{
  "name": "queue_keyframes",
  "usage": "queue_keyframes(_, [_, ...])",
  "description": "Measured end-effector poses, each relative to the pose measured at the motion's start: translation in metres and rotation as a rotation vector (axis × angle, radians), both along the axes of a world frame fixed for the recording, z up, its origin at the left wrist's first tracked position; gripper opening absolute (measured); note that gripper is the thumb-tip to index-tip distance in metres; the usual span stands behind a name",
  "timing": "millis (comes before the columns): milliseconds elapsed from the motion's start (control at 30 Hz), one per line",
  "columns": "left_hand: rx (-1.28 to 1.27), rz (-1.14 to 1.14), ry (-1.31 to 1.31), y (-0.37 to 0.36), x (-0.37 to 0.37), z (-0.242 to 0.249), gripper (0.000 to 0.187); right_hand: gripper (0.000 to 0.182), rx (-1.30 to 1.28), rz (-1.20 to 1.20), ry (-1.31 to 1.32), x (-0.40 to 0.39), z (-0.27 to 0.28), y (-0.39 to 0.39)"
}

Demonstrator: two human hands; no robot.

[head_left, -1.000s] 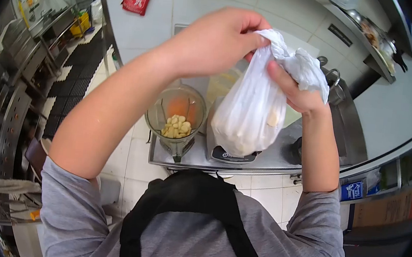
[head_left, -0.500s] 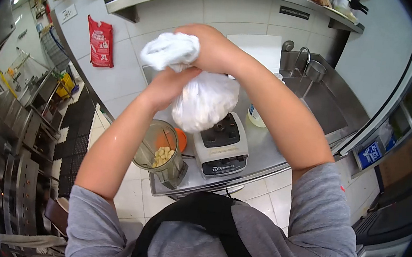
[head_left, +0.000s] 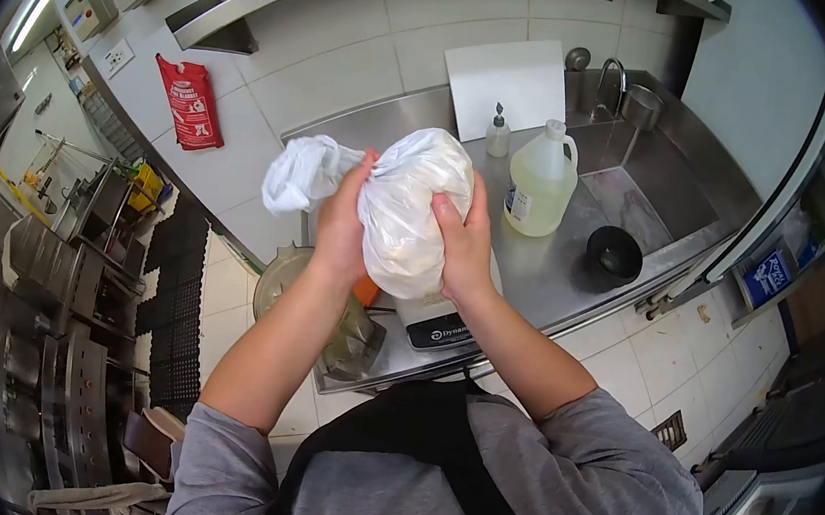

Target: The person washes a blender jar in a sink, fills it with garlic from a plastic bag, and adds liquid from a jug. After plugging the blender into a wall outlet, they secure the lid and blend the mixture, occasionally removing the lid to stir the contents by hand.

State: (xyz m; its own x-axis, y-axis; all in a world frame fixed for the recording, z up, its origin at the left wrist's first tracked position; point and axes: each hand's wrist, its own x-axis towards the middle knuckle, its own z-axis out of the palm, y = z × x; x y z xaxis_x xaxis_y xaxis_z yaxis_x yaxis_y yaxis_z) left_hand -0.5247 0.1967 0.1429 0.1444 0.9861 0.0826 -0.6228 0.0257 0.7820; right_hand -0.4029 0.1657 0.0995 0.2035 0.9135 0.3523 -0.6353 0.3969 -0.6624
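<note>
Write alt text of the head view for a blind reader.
A left hand and a right hand hold a bulging white bag above a steel counter, partly hiding a blender base. A blender jug stands at left, a bottle of pale liquid and a sink at right.

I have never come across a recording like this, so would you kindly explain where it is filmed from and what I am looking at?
There is no robot here, only a person working with two bare hands. One camera, worn on that person's head, looks forward and down, so the grey sleeves are the wearer's own.

The left hand grips the gathered neck of a filled white plastic bag, while the right hand supports its rounded body.

Beyond is a steel counter. A blender base and a clear blender jug stand there, both partly hidden. Farther right are a pump bottle, a large handled jug of pale yellow liquid, a black bowl and a sink.
</note>
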Motion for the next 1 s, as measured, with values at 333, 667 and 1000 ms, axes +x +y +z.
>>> queue_keyframes(333, [0.031, 0.007, -0.011, -0.021, 0.006, 0.011, 0.037, 0.059, -0.021, 0.035, 0.098, 0.002, -0.010, -0.006])
queue_keyframes(667, [0.244, -0.045, -0.103, -0.056, -0.065, 0.026, 0.031, 0.067, -0.017, 0.487, -0.081, -0.019, -0.033, -0.031])
queue_keyframes(1000, [0.301, 0.572, 0.224, -0.178, -0.184, 0.061, 0.056, 0.067, 0.053, 0.724, -0.335, -0.024, -0.034, -0.037])
